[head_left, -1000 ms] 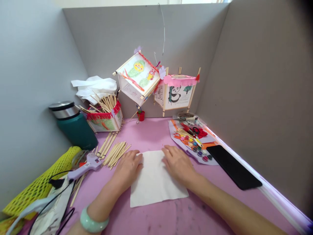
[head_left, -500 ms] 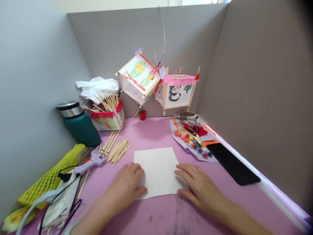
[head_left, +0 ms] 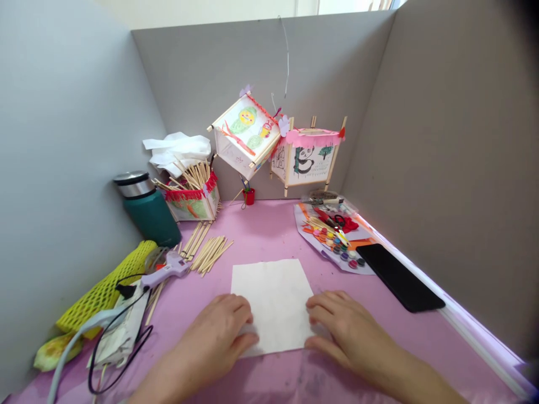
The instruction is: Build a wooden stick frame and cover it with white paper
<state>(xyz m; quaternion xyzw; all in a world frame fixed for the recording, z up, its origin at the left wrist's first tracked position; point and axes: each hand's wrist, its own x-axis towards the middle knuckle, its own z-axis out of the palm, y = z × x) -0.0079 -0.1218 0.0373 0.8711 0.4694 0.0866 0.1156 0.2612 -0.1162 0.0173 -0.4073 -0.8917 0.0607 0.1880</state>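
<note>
A white sheet of paper (head_left: 273, 306) lies flat on the pink tabletop in front of me. My left hand (head_left: 225, 331) rests on its left edge, thumb apart from the loosely bent fingers, the fingertips touching the sheet. At the right edge, my right hand (head_left: 341, 328) lies with fingers spread and tips on the paper. Neither hand lifts the sheet. Left of the paper is a pile of short wooden sticks (head_left: 210, 253), and a lilac glue gun (head_left: 168, 269) lies beside them.
At left stand a teal bottle (head_left: 151, 216) and a stick-filled paper box (head_left: 191, 205), near a power strip (head_left: 120, 331) with cables. Two decorated lanterns (head_left: 246, 134) hang behind. Paint pots (head_left: 343, 252) and a black phone (head_left: 400, 278) lie at right.
The paper and both hands have slid slightly nearer to me. My view has shifted a little, so the background sits further right. The other objects look unmoved.
</note>
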